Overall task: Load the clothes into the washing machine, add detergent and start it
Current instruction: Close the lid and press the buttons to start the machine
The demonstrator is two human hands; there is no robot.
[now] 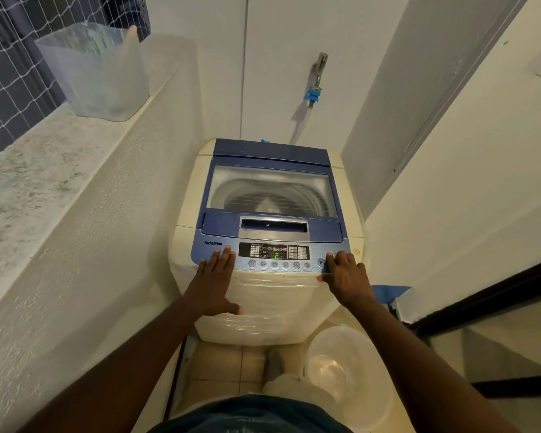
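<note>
A cream top-loading washing machine with a blue top stands against the wall ahead. Its glass lid is down, and the drum shows dimly through it. The control panel is lit, with a green character on the display. My left hand lies flat on the panel's left end, fingers spread, holding nothing. My right hand rests on the panel's right end, with a fingertip on the round buttons there. No clothes or detergent are visible outside the machine.
An empty clear plastic basin sits on the tiled floor at the machine's front right. A translucent container stands on the stone ledge to the left. A tap with a blue fitting hangs on the back wall. Walls close in on both sides.
</note>
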